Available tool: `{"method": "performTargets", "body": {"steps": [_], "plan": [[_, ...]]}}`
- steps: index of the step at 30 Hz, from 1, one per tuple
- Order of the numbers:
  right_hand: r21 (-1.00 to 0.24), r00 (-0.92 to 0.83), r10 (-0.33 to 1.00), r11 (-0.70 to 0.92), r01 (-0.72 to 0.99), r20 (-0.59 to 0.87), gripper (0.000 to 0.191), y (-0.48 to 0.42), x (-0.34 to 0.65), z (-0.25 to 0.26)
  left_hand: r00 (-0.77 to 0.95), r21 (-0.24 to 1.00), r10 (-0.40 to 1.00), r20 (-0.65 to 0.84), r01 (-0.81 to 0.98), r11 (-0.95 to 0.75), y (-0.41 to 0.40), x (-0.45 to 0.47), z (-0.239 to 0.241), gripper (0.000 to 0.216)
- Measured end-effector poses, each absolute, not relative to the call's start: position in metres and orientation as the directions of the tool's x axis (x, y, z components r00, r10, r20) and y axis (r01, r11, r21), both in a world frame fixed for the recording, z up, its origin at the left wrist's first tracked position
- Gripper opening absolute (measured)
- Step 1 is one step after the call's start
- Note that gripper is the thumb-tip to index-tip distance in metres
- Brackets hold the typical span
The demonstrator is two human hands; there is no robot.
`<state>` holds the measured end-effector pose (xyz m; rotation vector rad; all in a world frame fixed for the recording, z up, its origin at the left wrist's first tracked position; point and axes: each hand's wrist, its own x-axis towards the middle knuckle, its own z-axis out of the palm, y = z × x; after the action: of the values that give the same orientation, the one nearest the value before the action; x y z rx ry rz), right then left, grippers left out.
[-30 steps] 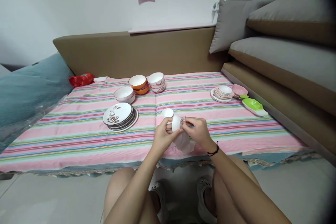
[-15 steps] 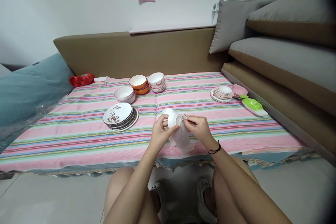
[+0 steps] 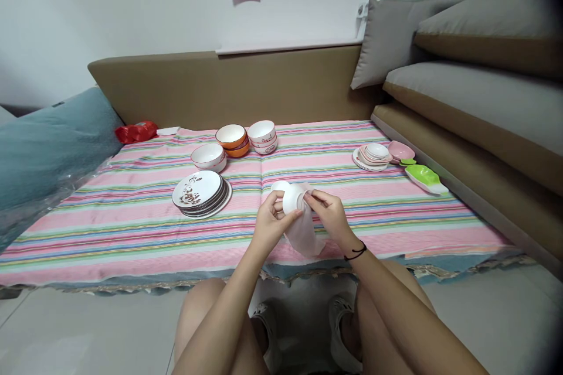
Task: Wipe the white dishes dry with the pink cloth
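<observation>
Head view: a small white bowl sat near the centre of the frame, a little below the middle, tipped on its side with what looked like its foot turned toward the right. The left hand gripped it from the left, thumb across the near wall, fingers around the far side. The right hand pinched a thin, sheer white sheet against the bowl's right side; the sheet hung limp below. Whether the right fingertips also touched the bowl could not be told.

Handling, judged by eye: bowl probably light, rigid and smooth, apt to slip; material not resolved, but if ceramic, breakable. Best hold: the wall, between thumb and fingers, or rim and foot. Sheet judged soft and nearly weightless; best pinched at its gathered upper edge.

Just behind the bowl lay a white dish, partly hidden. Left of centre stood a plate stack, white bowls, orange bowls and flowered bowls. Right of centre: stacked small dishes, a pink bowl and a green dish. All rested on a striped cloth.
</observation>
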<state>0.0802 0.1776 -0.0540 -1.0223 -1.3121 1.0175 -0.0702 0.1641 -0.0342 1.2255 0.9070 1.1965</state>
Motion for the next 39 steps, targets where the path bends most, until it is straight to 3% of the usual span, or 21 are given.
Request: {"method": "performTargets", "body": {"steps": [6, 10, 23, 39], "plan": [[-0.973, -0.020, 0.981, 0.188, -0.132, 0.192, 0.024, 0.1788, 0.0796, -0.0530, 0.119, 0.977, 0.980, 0.157, -0.163, -0.137, 0.1650, -0.0685, -0.0348, 0.044], [-0.964, -0.035, 0.985, 0.159, -0.212, 0.170, 0.030, 0.1789, 0.0799, -0.0555, 0.153, 0.974, 0.966, 0.207, -0.129, -0.188, 0.1635, -0.0675, -0.0357, 0.039], [-0.955, 0.016, 0.978, 0.206, -0.214, 0.208, 0.031, 0.1768, 0.0784, -0.0582, 0.186, 0.940, 0.932, 0.311, 0.082, -0.330, 0.1573, -0.0713, -0.0371, 0.037], [-0.954, 0.005, 0.978, 0.206, -0.218, 0.210, 0.036, 0.1749, 0.0779, -0.0527, 0.186, 0.942, 0.935, 0.302, 0.091, -0.322, 0.1559, -0.0722, -0.0369, 0.034]]}}
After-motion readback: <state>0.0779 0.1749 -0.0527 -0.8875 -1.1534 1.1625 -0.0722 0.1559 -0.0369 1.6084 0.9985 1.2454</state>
